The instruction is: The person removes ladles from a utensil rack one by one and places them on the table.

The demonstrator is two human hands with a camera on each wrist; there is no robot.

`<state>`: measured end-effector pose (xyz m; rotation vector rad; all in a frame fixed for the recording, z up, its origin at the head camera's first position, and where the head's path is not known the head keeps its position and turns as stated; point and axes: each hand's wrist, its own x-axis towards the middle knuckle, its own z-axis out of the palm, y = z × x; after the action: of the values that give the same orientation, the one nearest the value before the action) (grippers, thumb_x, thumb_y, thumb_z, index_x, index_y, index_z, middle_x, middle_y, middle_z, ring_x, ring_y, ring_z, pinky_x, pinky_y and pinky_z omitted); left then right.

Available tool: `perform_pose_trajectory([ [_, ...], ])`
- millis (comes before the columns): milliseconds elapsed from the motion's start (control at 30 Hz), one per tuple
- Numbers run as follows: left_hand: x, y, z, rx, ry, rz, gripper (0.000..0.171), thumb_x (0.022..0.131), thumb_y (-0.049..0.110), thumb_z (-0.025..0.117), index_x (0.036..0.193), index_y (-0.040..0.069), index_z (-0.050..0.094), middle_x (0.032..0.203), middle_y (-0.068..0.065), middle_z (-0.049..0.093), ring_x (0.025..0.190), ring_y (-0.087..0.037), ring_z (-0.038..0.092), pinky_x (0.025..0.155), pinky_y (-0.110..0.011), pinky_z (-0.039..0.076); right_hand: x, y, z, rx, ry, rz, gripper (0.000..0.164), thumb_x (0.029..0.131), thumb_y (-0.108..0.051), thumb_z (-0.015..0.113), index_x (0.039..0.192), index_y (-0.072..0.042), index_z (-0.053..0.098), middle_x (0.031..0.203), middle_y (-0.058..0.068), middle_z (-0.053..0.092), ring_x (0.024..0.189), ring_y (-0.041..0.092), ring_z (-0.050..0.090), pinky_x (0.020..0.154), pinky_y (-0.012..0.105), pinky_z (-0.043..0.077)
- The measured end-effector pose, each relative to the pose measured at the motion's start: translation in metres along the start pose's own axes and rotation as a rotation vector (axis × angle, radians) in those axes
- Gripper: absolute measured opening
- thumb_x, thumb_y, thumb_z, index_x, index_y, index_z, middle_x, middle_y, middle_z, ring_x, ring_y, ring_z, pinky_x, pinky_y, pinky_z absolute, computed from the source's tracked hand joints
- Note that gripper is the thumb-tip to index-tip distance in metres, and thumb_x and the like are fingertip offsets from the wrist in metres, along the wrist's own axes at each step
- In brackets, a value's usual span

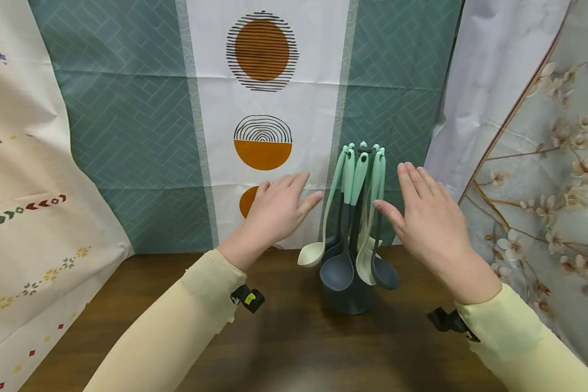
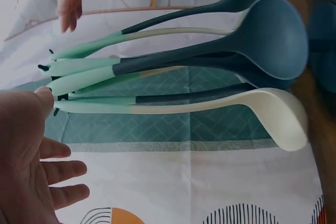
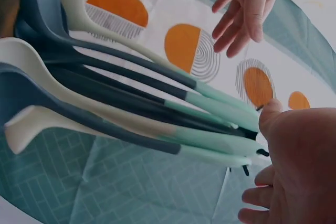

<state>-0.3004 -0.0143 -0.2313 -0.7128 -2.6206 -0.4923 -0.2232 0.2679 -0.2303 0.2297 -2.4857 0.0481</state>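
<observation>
Several ladles with mint-green handles hang in a ring from a dark stand, whose round base (image 1: 349, 302) rests on the table. Some have dark grey bowls, such as the front grey ladle (image 1: 337, 272); others are cream, like the cream ladle (image 1: 311, 254) on the left side. My left hand (image 1: 283, 209) is raised to the left of the stand, fingers extended and thumb apart, holding nothing. On the other side, my right hand (image 1: 432, 226) is held up with straight fingers beside the green handles (image 3: 220, 142), also without anything in it.
The brown wooden table (image 1: 176, 337) runs up to a patterned cloth backdrop (image 1: 127, 136) in teal and white with orange circles. A cream embroidered cloth (image 1: 24, 218) hangs at the left, and a floral curtain (image 1: 549, 207) at the right.
</observation>
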Motion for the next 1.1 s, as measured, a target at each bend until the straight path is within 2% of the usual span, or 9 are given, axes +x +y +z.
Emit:
perform_pose_trajectory([
  [100, 0.013, 0.005, -0.001, -0.026, 0.002, -0.001, 0.073, 0.115, 0.061, 0.044, 0.172, 0.015, 0.038, 0.171, -0.006, 0.047, 0.158, -0.027, 0.041, 0.128, -0.06, 0.025, 0.011, 0.003, -0.006, 0.001, 0.0, 0.009, 0.091, 0.113, -0.059, 0.055, 0.173, 0.002, 0.023, 0.175, 0.027, 0.032, 0.161, 0.047, 0.029, 0.126, 0.066, 0.027],
  [267, 0.032, 0.012, -0.002, -0.04, 0.005, -0.014, 0.072, 0.116, 0.06, 0.042, 0.173, 0.016, 0.038, 0.171, -0.006, 0.047, 0.159, -0.026, 0.041, 0.128, -0.059, 0.025, 0.031, 0.007, -0.013, 0.02, -0.045, 0.024, 0.093, 0.114, -0.063, 0.047, 0.173, 0.004, 0.019, 0.175, 0.029, 0.029, 0.162, 0.049, 0.027, 0.127, 0.064, 0.025],
  [533, 0.06, 0.028, -0.005, -0.055, 0.028, -0.009, 0.072, 0.116, 0.061, 0.038, 0.172, 0.016, 0.039, 0.17, -0.006, 0.048, 0.158, -0.026, 0.042, 0.128, -0.056, 0.028, 0.056, 0.016, -0.019, 0.071, -0.133, 0.084, 0.096, 0.113, -0.071, 0.034, 0.175, 0.0, 0.013, 0.178, 0.028, 0.023, 0.163, 0.049, 0.024, 0.125, 0.069, 0.025],
  [767, 0.073, 0.036, -0.007, -0.041, 0.043, -0.004, 0.071, 0.117, 0.061, 0.037, 0.171, 0.017, 0.041, 0.169, -0.005, 0.05, 0.156, -0.026, 0.045, 0.127, -0.056, 0.031, 0.066, 0.015, -0.018, 0.097, -0.205, 0.13, 0.097, 0.111, -0.076, 0.022, 0.176, -0.005, 0.012, 0.18, 0.024, 0.022, 0.163, 0.047, 0.024, 0.121, 0.074, 0.027],
  [933, 0.08, 0.039, -0.006, 0.001, 0.067, 0.0, 0.069, 0.117, 0.061, 0.037, 0.169, 0.017, 0.046, 0.166, -0.003, 0.053, 0.154, -0.026, 0.048, 0.126, -0.054, 0.033, 0.07, 0.013, -0.017, 0.141, -0.218, 0.122, 0.093, 0.112, -0.073, 0.02, 0.176, -0.004, 0.019, 0.179, 0.023, 0.023, 0.164, 0.046, 0.023, 0.123, 0.074, 0.026],
  [1100, 0.085, 0.043, -0.003, 0.025, 0.095, 0.018, 0.063, 0.117, 0.059, 0.04, 0.161, 0.017, 0.055, 0.156, -0.003, 0.063, 0.145, -0.026, 0.055, 0.122, -0.052, 0.038, 0.073, 0.013, -0.015, 0.181, -0.206, 0.136, 0.09, 0.114, -0.07, 0.022, 0.173, -0.001, 0.028, 0.178, 0.023, 0.028, 0.162, 0.046, 0.028, 0.121, 0.073, 0.03],
])
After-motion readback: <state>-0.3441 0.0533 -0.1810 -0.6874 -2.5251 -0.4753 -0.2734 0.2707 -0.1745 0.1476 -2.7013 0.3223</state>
